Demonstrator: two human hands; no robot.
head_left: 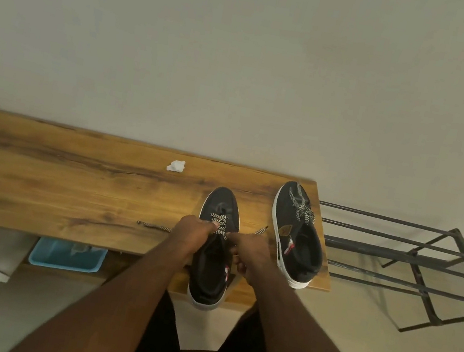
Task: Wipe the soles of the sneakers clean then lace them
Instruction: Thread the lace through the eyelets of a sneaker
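Note:
A black sneaker with a white sole stands on the wooden table, toe pointing away, heel hanging over the front edge. Its black-and-white lace crosses the lower eyelets. My left hand grips the sneaker's left side and pinches the lace near the eyelets. My right hand pinches the lace on the right side. One loose lace end trails left on the table, the other sticks out to the right. A second black sneaker, laced, stands at the table's right end.
A crumpled white tissue lies near the table's back edge. A blue plastic basin sits on a shelf under the table. A black metal rack stands to the right of the table. A pale wall runs behind.

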